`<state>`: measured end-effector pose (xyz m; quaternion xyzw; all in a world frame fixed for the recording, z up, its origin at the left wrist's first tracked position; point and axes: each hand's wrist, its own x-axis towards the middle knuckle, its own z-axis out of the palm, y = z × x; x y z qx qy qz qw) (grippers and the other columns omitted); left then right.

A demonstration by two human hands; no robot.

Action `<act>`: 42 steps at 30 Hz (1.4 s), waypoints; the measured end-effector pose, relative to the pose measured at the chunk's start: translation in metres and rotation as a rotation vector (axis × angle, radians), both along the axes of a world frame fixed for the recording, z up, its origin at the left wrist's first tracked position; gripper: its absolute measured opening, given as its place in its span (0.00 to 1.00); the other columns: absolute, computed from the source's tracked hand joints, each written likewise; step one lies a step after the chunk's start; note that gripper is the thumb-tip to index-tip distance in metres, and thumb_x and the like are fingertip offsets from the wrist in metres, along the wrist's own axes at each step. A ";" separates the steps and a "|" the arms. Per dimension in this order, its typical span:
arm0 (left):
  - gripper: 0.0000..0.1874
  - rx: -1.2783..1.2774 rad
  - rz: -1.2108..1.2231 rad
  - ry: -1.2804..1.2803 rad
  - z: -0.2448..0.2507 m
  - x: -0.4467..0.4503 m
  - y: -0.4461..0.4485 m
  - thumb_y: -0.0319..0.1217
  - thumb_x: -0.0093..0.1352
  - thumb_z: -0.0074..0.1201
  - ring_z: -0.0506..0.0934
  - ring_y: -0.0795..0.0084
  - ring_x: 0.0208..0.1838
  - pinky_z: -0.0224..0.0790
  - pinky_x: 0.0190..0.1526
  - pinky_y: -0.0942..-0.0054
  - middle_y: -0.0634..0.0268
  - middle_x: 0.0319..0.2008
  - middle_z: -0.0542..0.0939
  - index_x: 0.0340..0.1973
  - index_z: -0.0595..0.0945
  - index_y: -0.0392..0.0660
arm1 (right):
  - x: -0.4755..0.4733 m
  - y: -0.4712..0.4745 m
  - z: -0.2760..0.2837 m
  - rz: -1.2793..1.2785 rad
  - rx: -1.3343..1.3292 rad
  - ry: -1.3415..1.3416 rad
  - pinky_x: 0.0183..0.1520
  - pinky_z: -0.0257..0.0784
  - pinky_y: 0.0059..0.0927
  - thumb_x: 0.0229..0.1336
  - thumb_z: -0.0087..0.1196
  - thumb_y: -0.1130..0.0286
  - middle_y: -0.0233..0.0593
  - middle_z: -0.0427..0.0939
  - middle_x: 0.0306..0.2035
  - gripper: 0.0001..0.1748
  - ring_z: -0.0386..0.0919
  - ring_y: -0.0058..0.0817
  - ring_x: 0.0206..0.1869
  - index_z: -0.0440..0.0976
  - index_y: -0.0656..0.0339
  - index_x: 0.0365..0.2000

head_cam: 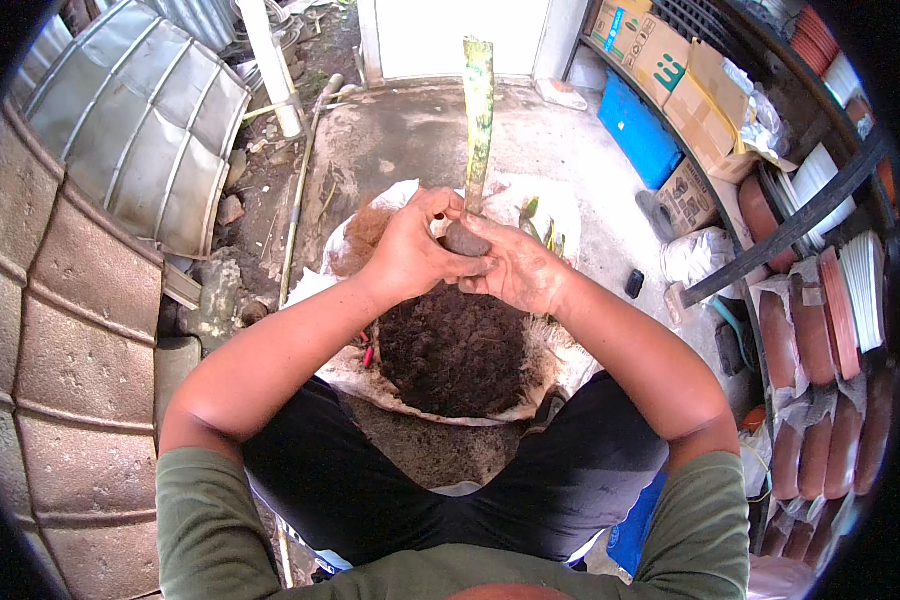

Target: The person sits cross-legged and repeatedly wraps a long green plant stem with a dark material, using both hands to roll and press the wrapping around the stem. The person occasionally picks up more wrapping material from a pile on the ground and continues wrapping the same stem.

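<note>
My left hand [412,244] and my right hand [521,262] are both closed around a dark, rounded ball of soil [466,238], held above the ground between my knees. A tall, stiff leaf cutting [479,112], mottled green and yellow like a snake plant leaf, stands upright out of the ball. Below my hands a heap of dark potting soil [454,352] lies on a spread white woven sack [570,356]. Brown fibrous material [364,238] is at the sack's left, and more small green leaf cuttings [549,234] lie at its right, beyond my right hand.
A small red-handled thing [368,355] lies left of the soil. A black object [634,283] is on the concrete floor at right. Shelves with cardboard boxes [649,56] and stacked brown planters [814,330] line the right side. A bamboo pole [297,217] and roof sheets [139,120] lie left.
</note>
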<state>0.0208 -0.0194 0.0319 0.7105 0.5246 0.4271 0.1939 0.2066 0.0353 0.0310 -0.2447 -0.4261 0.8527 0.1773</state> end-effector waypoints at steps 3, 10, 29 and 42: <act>0.30 -0.059 -0.035 -0.066 0.001 0.005 0.000 0.27 0.54 0.75 0.77 0.71 0.56 0.69 0.59 0.69 0.63 0.45 0.80 0.51 0.78 0.38 | -0.002 -0.003 0.000 -0.012 -0.046 -0.042 0.43 0.75 0.31 0.66 0.59 0.50 0.25 0.81 0.46 0.23 0.81 0.20 0.40 0.72 0.48 0.56; 0.29 -0.311 -0.433 -0.552 -0.009 0.009 0.002 0.20 0.58 0.66 0.79 0.69 0.59 0.71 0.64 0.65 0.60 0.53 0.82 0.57 0.78 0.37 | -0.014 -0.016 -0.004 -0.073 -0.106 -0.023 0.32 0.65 0.27 0.65 0.58 0.57 0.23 0.78 0.38 0.12 0.77 0.19 0.32 0.73 0.47 0.45; 0.33 -0.318 -0.352 -0.457 -0.004 -0.007 0.004 0.23 0.62 0.68 0.78 0.73 0.55 0.72 0.60 0.69 0.61 0.53 0.81 0.63 0.73 0.37 | -0.027 -0.027 -0.009 -0.198 -0.148 0.019 0.31 0.67 0.27 0.67 0.48 0.32 0.27 0.74 0.32 0.30 0.73 0.22 0.31 0.71 0.49 0.47; 0.24 -0.488 -0.424 -0.675 -0.011 -0.012 0.005 0.29 0.70 0.63 0.80 0.78 0.45 0.75 0.47 0.73 0.65 0.45 0.83 0.60 0.75 0.39 | -0.024 -0.015 -0.021 -0.173 -0.176 0.134 0.35 0.66 0.29 0.72 0.43 0.38 0.33 0.81 0.33 0.31 0.73 0.27 0.33 0.77 0.55 0.48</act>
